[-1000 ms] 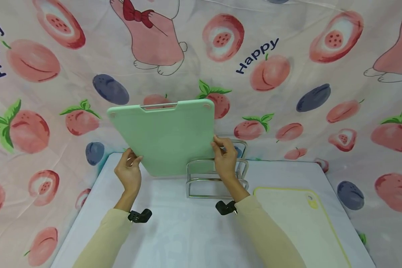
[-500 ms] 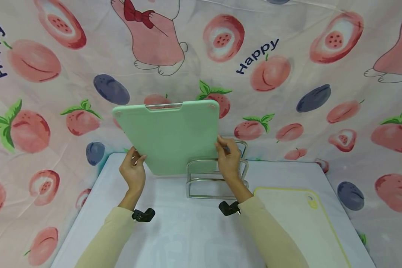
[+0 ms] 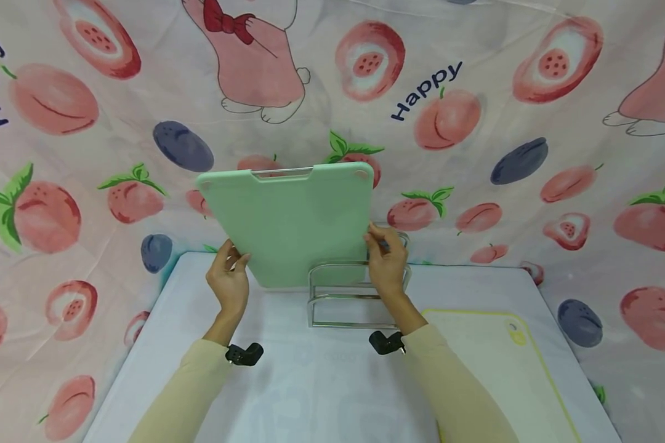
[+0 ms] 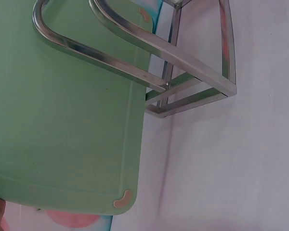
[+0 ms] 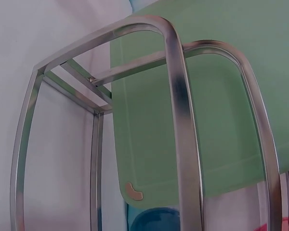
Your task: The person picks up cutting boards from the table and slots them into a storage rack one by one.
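Your left hand (image 3: 229, 286) and right hand (image 3: 388, 264) pinch opposite side edges of the green board (image 3: 294, 227), apparently to steady it upright. Its right part sits behind the near loops of the metal rack (image 3: 343, 297), which seem to block it nearward. A yellow-edged board (image 3: 487, 363) lies right on the counter (image 3: 310, 387).

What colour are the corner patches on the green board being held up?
Dull pink; the left wrist view best shows a corner patch on the green board.
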### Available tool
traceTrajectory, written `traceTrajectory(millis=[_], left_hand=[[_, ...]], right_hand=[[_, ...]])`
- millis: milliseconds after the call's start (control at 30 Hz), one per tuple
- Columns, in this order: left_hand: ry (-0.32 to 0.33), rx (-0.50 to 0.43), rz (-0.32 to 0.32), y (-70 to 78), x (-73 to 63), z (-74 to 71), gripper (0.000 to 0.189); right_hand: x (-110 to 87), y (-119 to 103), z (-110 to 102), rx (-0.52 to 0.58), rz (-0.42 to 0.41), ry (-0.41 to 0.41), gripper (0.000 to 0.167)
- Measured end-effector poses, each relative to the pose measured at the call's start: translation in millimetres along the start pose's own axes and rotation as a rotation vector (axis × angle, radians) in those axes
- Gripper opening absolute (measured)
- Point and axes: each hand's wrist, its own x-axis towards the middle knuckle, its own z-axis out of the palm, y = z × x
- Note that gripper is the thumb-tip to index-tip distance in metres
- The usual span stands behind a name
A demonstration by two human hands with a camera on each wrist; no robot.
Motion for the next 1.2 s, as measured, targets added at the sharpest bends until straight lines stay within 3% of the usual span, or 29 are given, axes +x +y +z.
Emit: traceTrajectory(millis=[233, 500, 767, 1200], left_hand=[[-0.012, 0.015, -0.001, 3.2, -0.9, 3.6, 0.033], [-0.03, -0.001, -0.003, 3.7, -0.6, 6.9, 0.034], [-0.057, -0.008, 0.003, 3.8, -0.3, 8.1, 0.035], [-0.096, -0.058, -0.015, 6.3, -4.1, 15.8, 0.035]], right_hand=[[6.6, -15.2, -2.1, -0.052, -0.037, -0.019, 0.022], [8.3, -16.6, -5.7, -0.074, -0.035, -0.003, 0.023], [7.0, -18.5, -9.3, -0.051, 0.006, 0.0, 0.022], [10.3, -21.6, -18.5, -0.15, 0.042, 0.041, 0.019]])
